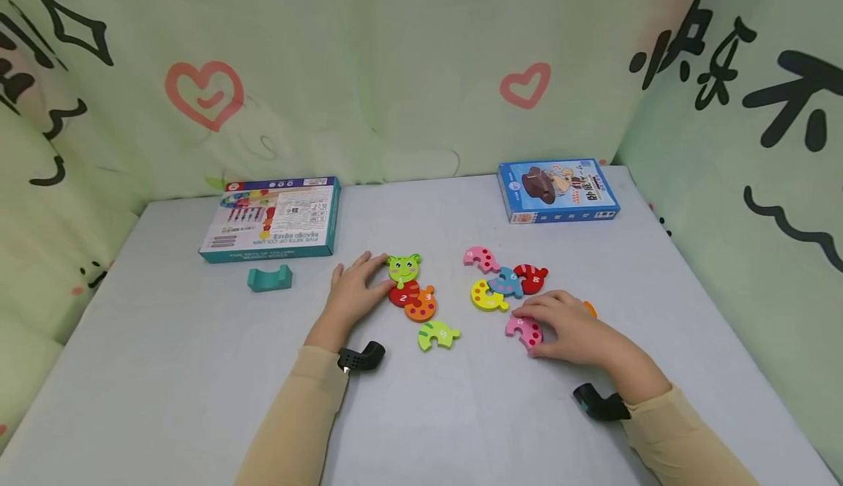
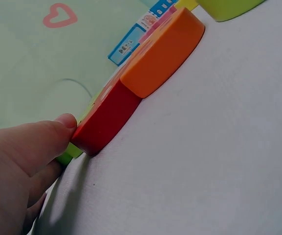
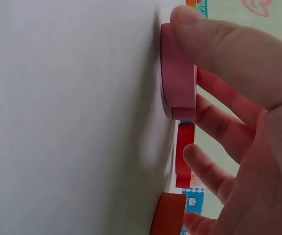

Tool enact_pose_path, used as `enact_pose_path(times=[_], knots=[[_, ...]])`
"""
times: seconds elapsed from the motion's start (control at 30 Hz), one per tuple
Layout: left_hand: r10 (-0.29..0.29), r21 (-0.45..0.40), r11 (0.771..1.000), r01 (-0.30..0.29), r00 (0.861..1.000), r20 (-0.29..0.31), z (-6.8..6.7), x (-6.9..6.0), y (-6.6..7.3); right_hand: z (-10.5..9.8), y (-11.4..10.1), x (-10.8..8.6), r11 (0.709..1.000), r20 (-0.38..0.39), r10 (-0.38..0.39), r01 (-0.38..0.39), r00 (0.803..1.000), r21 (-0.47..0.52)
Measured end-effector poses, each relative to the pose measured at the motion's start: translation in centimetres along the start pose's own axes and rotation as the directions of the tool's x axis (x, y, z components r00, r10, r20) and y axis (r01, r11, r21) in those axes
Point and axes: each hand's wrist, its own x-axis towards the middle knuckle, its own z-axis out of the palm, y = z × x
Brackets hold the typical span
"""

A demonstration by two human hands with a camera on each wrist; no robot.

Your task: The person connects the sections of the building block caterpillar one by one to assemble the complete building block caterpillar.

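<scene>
On the white table (image 1: 165, 339), the relaxed left hand (image 1: 353, 296) is touching the green head (image 1: 404, 269), with the right hand (image 1: 573, 329) pinching a pink piece (image 1: 530, 331), likely choosing it for careful joining.

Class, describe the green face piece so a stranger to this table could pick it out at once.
On the table, find the large teal-edged box at the back left, then come forward and rightward to the left hand. Beside it lies the green face piece, touching a red piece. It has a smiling face; the striped green piece nearer the camera has none.
</scene>
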Motion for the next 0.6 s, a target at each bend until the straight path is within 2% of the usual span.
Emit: enact_pose_path(times=[0.2, 0.43, 0.6], knots=[[0.005, 0.006, 1.0, -0.005, 1.0, 0.002, -0.1, 0.3, 0.2, -0.6, -1.5, 1.3, 0.997, -0.024, -0.031, 0.033, 0.999, 0.066], [-0.002, -0.005, 1.0, 0.002, 1.0, 0.001, -0.4, 0.1, 0.1, -0.7, -5.7, 5.8, 0.983, -0.055, -0.084, 0.092, 0.995, 0.159], [-0.003, -0.009, 1.0, 0.004, 1.0, 0.011, -0.4, 0.0, 0.3, 0.0, -7.3, 8.8, 0.979, -0.064, -0.107, 0.116, 0.992, 0.166]])
